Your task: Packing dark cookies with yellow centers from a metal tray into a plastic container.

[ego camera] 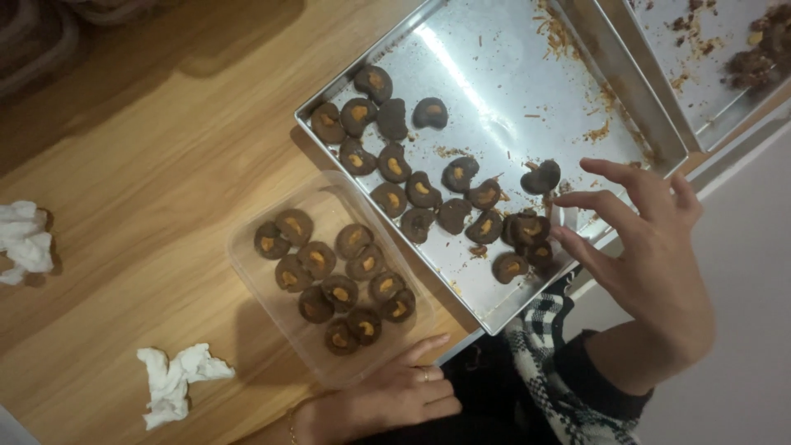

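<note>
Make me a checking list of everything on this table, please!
Surface: wooden table.
Job's things: metal baking tray with dark nut-topped cookies; clear plastic container holding more.
Clutter: two crumpled tissues; crumbs in a second tray.
Hands: right hand open, fingers spread at the tray's cookies; left hand resting at the container's edge.
Cables: nothing seen.
Surroundings: pale floor, checked cloth.

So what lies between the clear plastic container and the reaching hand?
Head view: the near part of the metal baking tray, strewn with dark cashew-topped cookies, lies between container and right hand.
</note>
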